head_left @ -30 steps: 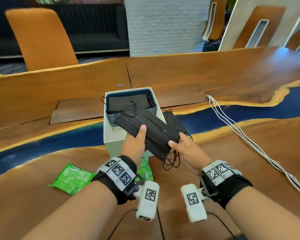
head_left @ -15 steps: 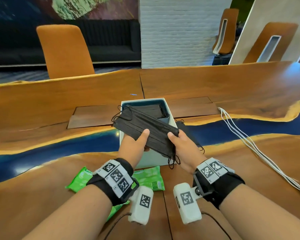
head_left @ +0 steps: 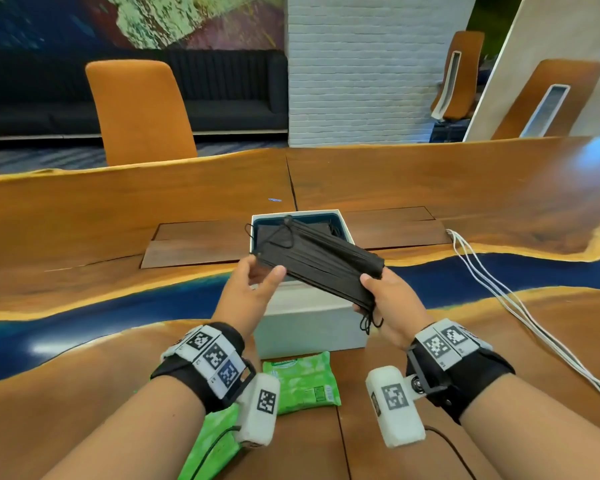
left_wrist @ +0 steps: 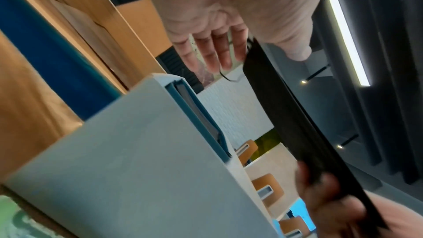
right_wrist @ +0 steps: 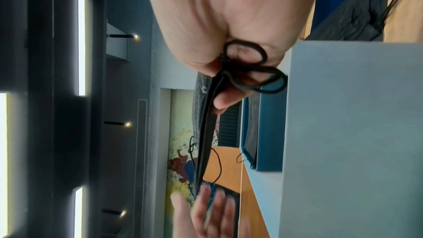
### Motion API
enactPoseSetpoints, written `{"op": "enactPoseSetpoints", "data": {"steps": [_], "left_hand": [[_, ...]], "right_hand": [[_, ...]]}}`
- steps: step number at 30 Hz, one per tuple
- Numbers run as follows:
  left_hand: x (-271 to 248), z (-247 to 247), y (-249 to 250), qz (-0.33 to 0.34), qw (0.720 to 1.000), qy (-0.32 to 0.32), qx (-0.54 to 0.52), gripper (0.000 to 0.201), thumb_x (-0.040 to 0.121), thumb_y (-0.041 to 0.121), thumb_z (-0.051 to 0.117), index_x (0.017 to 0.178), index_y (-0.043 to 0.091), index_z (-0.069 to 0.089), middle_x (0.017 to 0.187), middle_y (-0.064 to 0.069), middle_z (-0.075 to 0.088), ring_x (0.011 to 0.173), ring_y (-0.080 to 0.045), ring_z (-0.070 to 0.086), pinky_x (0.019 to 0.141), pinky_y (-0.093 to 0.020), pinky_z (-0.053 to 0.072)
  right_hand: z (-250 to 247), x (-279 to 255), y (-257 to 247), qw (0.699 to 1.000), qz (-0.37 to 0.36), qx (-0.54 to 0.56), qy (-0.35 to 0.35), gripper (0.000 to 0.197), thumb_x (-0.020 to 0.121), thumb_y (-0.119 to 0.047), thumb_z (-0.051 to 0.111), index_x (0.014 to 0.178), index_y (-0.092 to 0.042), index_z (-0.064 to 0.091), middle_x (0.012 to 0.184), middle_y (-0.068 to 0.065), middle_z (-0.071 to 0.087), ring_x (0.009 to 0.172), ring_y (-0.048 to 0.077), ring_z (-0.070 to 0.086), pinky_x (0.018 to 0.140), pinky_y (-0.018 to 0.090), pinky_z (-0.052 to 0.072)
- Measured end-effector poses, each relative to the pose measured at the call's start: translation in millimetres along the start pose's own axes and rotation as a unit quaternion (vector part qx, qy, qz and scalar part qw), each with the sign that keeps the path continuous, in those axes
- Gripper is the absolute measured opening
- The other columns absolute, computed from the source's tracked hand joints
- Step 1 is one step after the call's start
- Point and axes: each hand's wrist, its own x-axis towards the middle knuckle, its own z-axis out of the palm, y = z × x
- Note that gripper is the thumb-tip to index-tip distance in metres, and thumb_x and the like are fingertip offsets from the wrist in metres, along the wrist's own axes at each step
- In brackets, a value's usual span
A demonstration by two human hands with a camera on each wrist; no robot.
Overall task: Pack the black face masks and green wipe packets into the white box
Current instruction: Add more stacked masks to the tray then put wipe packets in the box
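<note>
Item, black face masks (head_left: pixel 321 263): stack over the white box (head_left: pixel 309 322), your right hand (head_left: pixel 390 308) pinching its near end, your left hand (head_left: pixel 248 294) slack-fingered at its far-left corner; dangling ear loops may snag the rim.

At the centre of your head view, the box (head_left: pixel 309 317) stands on the table (head_left: pixel 84 216), with masks (head_left: pixel 267 233) lying inside it. Above its near half, a stack of masks (head_left: pixel 321 263) slants from upper left to lower right, your left hand (head_left: pixel 248 296) at its left end, your right hand (head_left: pixel 392 303) pinching its lower right end. Below the box, a wipe packet (head_left: pixel 300 382) lies between your wrists; another packet (head_left: pixel 212 445) sits under your left wrist. Cables (head_left: pixel 499 292) trail down the right side. A chair (head_left: pixel 139 112) stands behind the table, upper left.
</note>
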Motion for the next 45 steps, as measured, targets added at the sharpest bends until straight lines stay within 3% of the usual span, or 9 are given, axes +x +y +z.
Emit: {"op": "enactPoseSetpoints", "data": {"steps": [4,10,22,30,33,36,39,42,45], "left_hand": [[24,-14,-35,-0.074,0.996,0.021,0.045,0.033,0.092,0.04,0.055,0.121,0.026,0.05,0.132,0.001,0.05,0.124,-0.016,0.046,0.106,-0.035,0.037],[38,-10,-61,-0.185,0.98,-0.032,0.073,0.056,0.097,0.042,0.041,0.148,0.024,0.024,0.153,-0.005,0.028,0.138,-0.022,0.032,0.11,-0.037,0.025],[47,-2,-86,-0.168,0.982,-0.084,0.017,0.045,0.102,0.037,0.028,0.146,0.034,0.027,0.143,0.009,0.043,0.131,-0.015,0.041,0.114,-0.037,0.028],[44,-1,-80,-0.169,0.983,-0.071,-0.012,0.04,0.102,0.031,0.028,0.143,0.034,0.03,0.132,0.008,0.049,0.116,-0.01,0.048,0.096,-0.022,0.032],[44,1,-79,-0.17,0.983,-0.058,-0.03,0.038,0.102,0.029,0.03,0.14,0.034,0.033,0.127,0.009,0.052,0.111,-0.009,0.05,0.093,-0.022,0.033],[44,2,-80,-0.175,0.982,-0.057,-0.036,0.038,0.102,0.03,0.03,0.14,0.036,0.034,0.128,0.007,0.053,0.112,-0.011,0.051,0.098,-0.026,0.036],[43,2,-81,-0.171,0.982,-0.059,-0.045,0.037,0.102,0.03,0.03,0.139,0.036,0.034,0.13,0.007,0.052,0.117,-0.012,0.05,0.103,-0.028,0.036],[43,1,-76,-0.165,0.984,-0.06,-0.04,0.03,0.103,0.029,0.029,0.129,0.042,0.034,0.123,0.012,0.051,0.112,-0.008,0.05,0.096,-0.024,0.035],[42,1,-72,-0.163,0.984,-0.06,-0.051,0.027,0.103,0.029,0.028,0.124,0.045,0.032,0.112,0.017,0.052,0.1,-0.002,0.053,0.09,-0.021,0.034]], "right_hand": [[-11,18,-6,1.0,0.023,0.013,0.013,0.029,0.101,-0.006,0.037,0.127,-0.012,0.049,0.1,0.006,0.061,0.076,0.015,0.056,0.048,0.02,0.049],[-7,54,-25,0.999,0.047,-0.006,-0.005,0.024,0.101,-0.007,0.038,0.12,-0.011,0.052,0.095,0.006,0.061,0.075,0.015,0.057,0.048,0.02,0.049],[28,169,-50,0.992,0.092,-0.09,-0.011,0.012,0.099,-0.017,0.046,0.102,-0.015,0.058,0.094,0.006,0.06,0.076,0.018,0.059,0.044,0.019,0.049],[32,204,-28,0.96,0.075,-0.268,-0.001,0.011,0.096,-0.016,0.05,0.107,-0.013,0.051,0.102,0.01,0.058,0.076,0.018,0.058,0.055,0.026,0.057],[33,206,-25,0.91,0.026,-0.414,-0.004,0.029,0.094,-0.026,0.051,0.118,-0.01,0.055,0.115,0.011,0.062,0.098,0.027,0.061,0.088,0.04,0.052],[37,203,-25,0.885,-0.026,-0.463,0.036,0.044,0.094,-0.029,0.053,0.133,-0.011,0.044,0.119,0.006,0.053,0.113,0.025,0.053,0.086,0.026,0.039],[46,199,-22,0.86,-0.114,-0.497,0.036,0.059,0.09,-0.028,0.059,0.143,-0.016,0.034,0.145,0.009,0.035,0.13,0.025,0.041,0.105,0.033,0.033],[59,196,-16,0.768,-0.161,-0.616,-0.067,0.061,0.09,-0.034,0.058,0.145,-0.031,0.032,0.156,0.002,0.02,0.142,0.026,0.023,0.117,0.045,0.021],[78,192,-8,0.693,-0.093,-0.699,-0.15,0.059,0.093,-0.041,0.051,0.145,-0.046,0.023,0.16,-0.006,0.004,0.147,0.031,0.004,0.116,0.056,0.012]]}}
